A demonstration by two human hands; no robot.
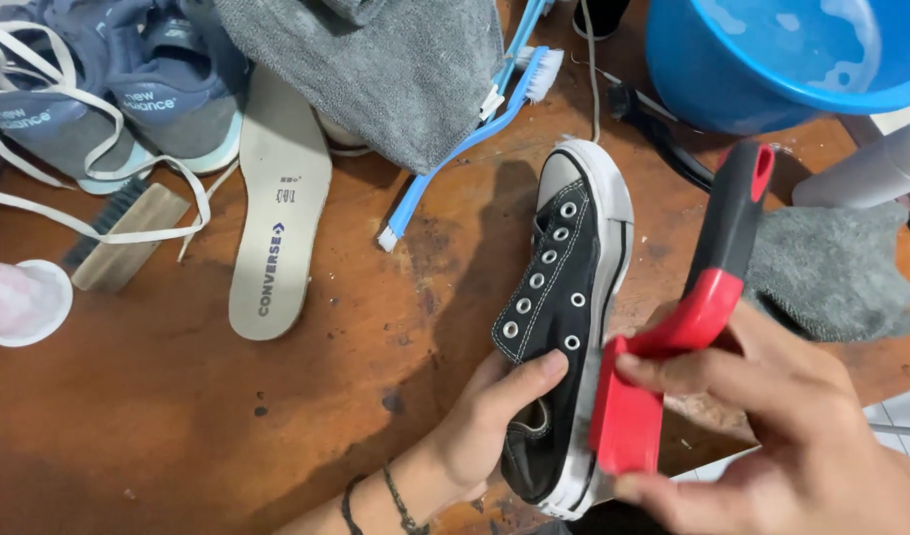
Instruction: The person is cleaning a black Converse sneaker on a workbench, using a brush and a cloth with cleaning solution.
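My left hand (495, 416) grips the heel end of a black canvas sneaker (564, 287) with a white rubber sole and no laces, lying toe away from me on the brown wooden table (178, 416). My right hand (782, 436) holds a red brush with a black handle (673, 337). The brush head presses against the shoe's white sole edge near the heel.
A pale insole (277, 208) lies left of the shoe. Beyond it are blue-grey sneakers (108, 79) with loose white laces, a wooden brush (118, 238), a grey cloth (376, 69), a blue toothbrush-style brush (465, 139), a blue basin (772, 54), another grey cloth (831, 267) and a white bottle (871, 168).
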